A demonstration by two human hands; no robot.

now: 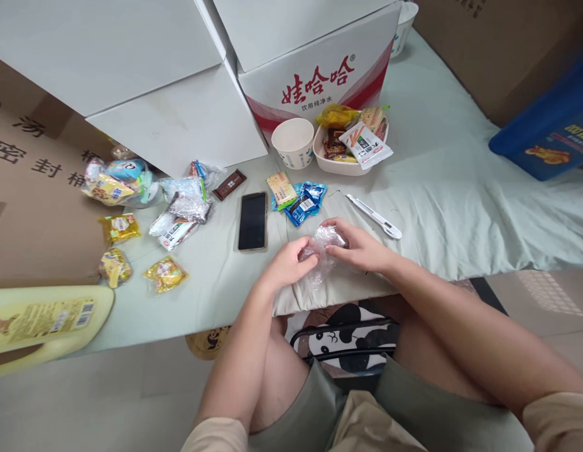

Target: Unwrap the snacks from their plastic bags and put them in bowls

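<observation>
Where the counter's near edge point(239, 329) runs past the middle of the frame, two bare hands come together: the left hand point(286, 262) and the right hand point(361, 247), each with fingers partly curled. Both grip one piece of crumpled clear plastic point(321, 262) between them, at the centre of the frame; whether it encloses anything cannot be told.

Just beyond the right hand lies one white utility knife point(374, 216). Above the left hand are one biscuit packet point(281, 189) and blue packets point(305, 202), at least two, overlapping. One dark phone point(252, 221) lies left of them, with one brown bar point(229, 184) to its upper left.

In the upper middle stand one paper cup point(293, 144) and, beside it, one pale bowl point(336, 166) heaped with packets too jumbled to count. A second paper cup point(403, 28) shows at the top right.

At the left of the frame, three yellow packets point(166, 274) lie apart, below a heap of wrappers point(183, 210) and one stuffed clear bag point(119, 180). One yellow jug point(41, 320) sits at the lower left, one blue container point(546, 125) at the right. Two brown cartons point(37, 232) flank the scene, and one white box with red lettering point(315, 81) stands behind the bowl.
</observation>
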